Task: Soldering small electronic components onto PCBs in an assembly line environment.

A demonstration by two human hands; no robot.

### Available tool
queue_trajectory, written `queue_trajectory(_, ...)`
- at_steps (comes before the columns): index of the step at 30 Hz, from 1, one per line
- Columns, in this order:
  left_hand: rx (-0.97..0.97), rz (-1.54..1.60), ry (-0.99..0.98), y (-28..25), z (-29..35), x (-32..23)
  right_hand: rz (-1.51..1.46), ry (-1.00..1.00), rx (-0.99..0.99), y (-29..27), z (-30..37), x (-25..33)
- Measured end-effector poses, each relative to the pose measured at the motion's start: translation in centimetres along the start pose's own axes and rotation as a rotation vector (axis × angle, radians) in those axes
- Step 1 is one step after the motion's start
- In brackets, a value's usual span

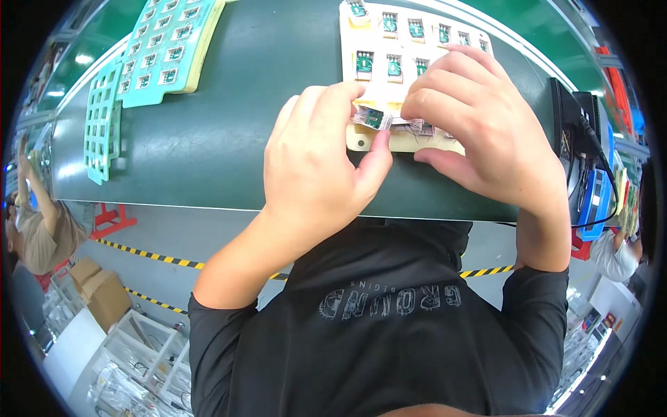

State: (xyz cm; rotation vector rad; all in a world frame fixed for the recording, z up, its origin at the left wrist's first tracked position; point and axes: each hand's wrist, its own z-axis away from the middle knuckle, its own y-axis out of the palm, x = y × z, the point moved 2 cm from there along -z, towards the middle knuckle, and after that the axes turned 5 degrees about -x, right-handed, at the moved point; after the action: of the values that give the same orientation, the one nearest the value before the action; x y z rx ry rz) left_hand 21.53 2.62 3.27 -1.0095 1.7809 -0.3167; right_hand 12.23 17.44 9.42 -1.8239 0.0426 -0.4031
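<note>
My left hand (316,149) pinches a small green circuit board (373,117) with a clear, shiny casing or wrap between thumb and fingers. The board is tilted over the near left part of a cream tray (361,142). Several similar green boards, such as one circuit board (394,66), sit in the tray's rectangular pockets. Over the tray's right side is my right hand (479,121), its fingers curved and its thumb spread apart from them. Beneath that hand, part of the near row of pockets is hidden.
A teal tray (167,52) of boards stands at the far left of the green table (229,139), beside an empty teal grid frame (103,121). Black equipment with a cable (589,128) sits at the right edge. Other people (52,233) are at both sides.
</note>
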Motion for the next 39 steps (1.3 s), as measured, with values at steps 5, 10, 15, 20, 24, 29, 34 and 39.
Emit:
queue_trajectory(5,0.041,-0.077,-0.036,0.2,0.0,-0.3,0.068,-0.012,-0.041,0.7,0.2,-0.3)
queue_trajectory(10,0.034,-0.037,-0.075,0.6,-0.2,-0.1,0.119,-0.041,-0.018,0.8,0.3,-0.4)
queue_trajectory(15,0.057,0.053,-0.079,0.0,-0.3,-0.1,0.099,-0.017,-0.089,0.4,0.4,0.0)
queue_trajectory(20,0.031,0.041,-0.008,-0.8,-0.4,-0.2,0.135,0.1,-0.159,-0.2,1.0,0.6)
queue_trajectory(24,0.081,-0.02,-0.019,-0.9,-0.3,0.0,0.156,0.175,-0.236,1.4,1.4,1.1)
queue_trajectory(29,0.146,-0.007,-0.123,-1.7,-0.2,-0.1,0.078,0.226,-0.21,1.2,1.7,1.3)
queue_trajectory(34,0.104,-0.052,-0.002,-1.9,0.2,0.1,-0.02,0.074,-0.222,1.4,1.1,0.1)
queue_trajectory(39,0.104,-0.068,-0.036,-1.4,0.5,0.1,0.025,0.074,-0.16,2.0,0.9,-0.2)
